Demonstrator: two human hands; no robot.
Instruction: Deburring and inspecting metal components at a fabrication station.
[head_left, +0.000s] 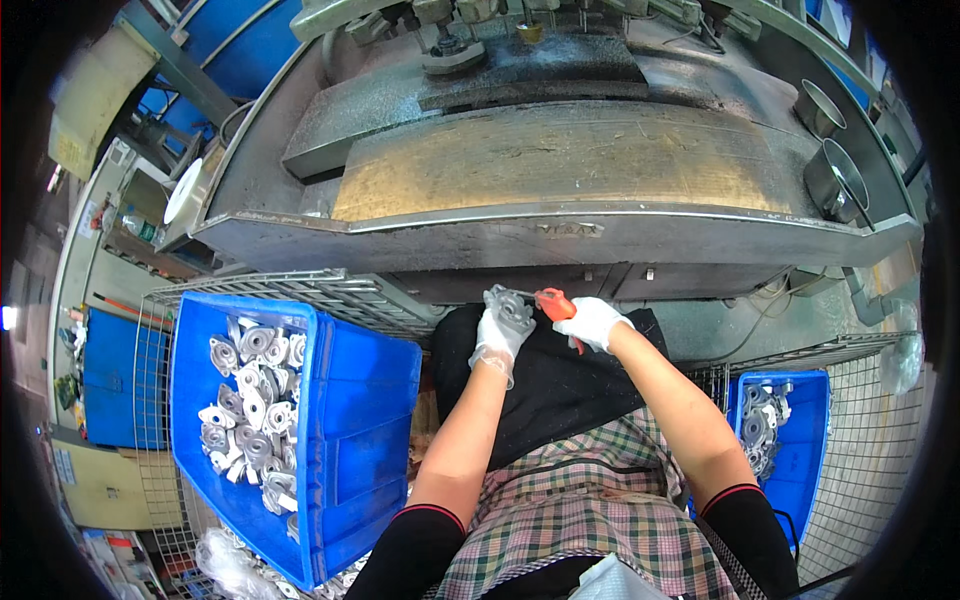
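Observation:
My left hand [497,338], in a white glove, is closed around a grey cast metal part [510,308] over the black cloth on my lap. My right hand [590,323], gloved too, grips a red-handled hand tool [555,304]. The tool's thin metal tip reaches left to the casting; whether it touches is too small to tell. A second piece of red handle shows below the right-hand fingers. The tool's exact kind is unclear. To the left, a blue bin [365,400] holds many similar castings [255,400].
Ahead stands a metal workbench with a raised front lip [560,240] and a worn wooden board [560,155]. Machine heads [450,50] hang above it. Two metal cups [835,180] stand at its right. Another blue bin [805,455] with castings sits in a wire cage at right.

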